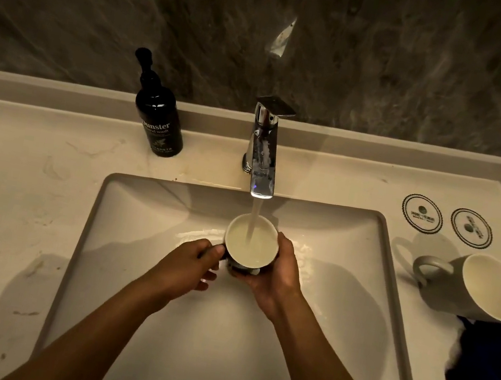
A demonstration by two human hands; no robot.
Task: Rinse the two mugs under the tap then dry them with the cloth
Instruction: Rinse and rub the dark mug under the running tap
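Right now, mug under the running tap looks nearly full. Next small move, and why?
Probably tip the mug toward the basin to pour it out. Water from the tap has filled it close to the rim, and the left hand at the handle and right hand round its side both hold it. The second mug and the cloth wait on the counter.

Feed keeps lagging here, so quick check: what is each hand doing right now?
Left hand: closed, pinching the handle side of the mug under the tap.
Right hand: closed, wrapped around the same mug's body.
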